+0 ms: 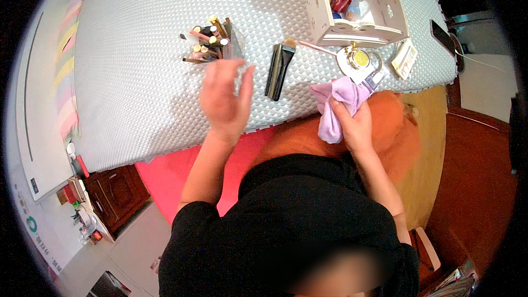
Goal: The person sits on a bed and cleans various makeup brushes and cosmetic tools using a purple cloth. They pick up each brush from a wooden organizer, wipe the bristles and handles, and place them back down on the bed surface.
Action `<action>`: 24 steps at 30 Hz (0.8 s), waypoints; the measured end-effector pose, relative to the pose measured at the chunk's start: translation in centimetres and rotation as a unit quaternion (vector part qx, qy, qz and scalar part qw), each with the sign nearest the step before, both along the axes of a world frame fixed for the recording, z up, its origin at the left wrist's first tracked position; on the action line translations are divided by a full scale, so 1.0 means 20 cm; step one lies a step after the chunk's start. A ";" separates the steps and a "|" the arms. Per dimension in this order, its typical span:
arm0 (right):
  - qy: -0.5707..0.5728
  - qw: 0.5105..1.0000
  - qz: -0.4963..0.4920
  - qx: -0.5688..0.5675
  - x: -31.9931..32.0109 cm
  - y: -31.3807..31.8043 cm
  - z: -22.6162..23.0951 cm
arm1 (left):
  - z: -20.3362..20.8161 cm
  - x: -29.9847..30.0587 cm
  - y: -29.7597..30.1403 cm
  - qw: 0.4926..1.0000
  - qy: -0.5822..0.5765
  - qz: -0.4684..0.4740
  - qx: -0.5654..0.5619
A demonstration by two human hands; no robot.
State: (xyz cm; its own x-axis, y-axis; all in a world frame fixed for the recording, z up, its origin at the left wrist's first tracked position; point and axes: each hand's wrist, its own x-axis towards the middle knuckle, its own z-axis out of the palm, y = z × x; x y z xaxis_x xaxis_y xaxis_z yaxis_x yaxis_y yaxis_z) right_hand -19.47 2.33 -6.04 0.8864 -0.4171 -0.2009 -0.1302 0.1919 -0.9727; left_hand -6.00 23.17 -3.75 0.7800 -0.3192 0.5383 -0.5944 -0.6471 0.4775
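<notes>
Pale grey quilted bedding covers the bed (137, 49), which fills the upper part of the view, with a striped blanket (67, 60) seen along its left edge. Near the bed's front edge the left hand (224, 98) is held out with fingers spread, palm down, over a clear holder (234, 49) that lies tipped on its side; whether the fingers actually grip the holder cannot be told, since the hand is blurred and hides its lower part. A bundle of lipsticks and pencils (206, 41) is seen spilling out of the holder toward the left. Just to the right of the hand, two dark makeup brushes (279, 66) are laid side by side on the bedding. The right hand (356, 126) is closed around a crumpled lilac cloth (336, 107), held over the orange cushion (396, 126) at the bed's front edge. Beyond the cloth a small round gold-topped item (358, 58) is set, with a pale eyeshadow palette (405, 58) to its right. A white organiser box (352, 5) with compartments stands farther back, with red packets inside. A dark phone (441, 36) is placed at the far right corner of the bed.
</notes>
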 end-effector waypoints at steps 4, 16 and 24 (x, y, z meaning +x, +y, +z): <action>-0.012 1.000 0.015 0.002 0.01 0.02 0.03 | 0.21 0.10 0.02 0.993 -0.042 0.113 0.017; -0.016 0.998 0.040 0.055 0.00 0.03 0.07 | 0.28 0.14 0.06 0.995 0.010 -0.002 -0.102; -0.067 0.996 0.054 -0.004 0.06 -0.04 0.09 | 0.44 0.02 -0.04 0.879 0.279 -0.120 -0.367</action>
State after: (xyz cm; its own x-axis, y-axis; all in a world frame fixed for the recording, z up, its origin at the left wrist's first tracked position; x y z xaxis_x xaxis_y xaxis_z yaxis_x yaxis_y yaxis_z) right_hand -18.31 1.45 -4.30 0.9448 -0.3188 -0.0758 -0.0195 0.1762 -0.9842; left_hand -5.69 22.38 4.96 0.9456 -0.2375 0.2223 -0.2117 0.0698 0.9749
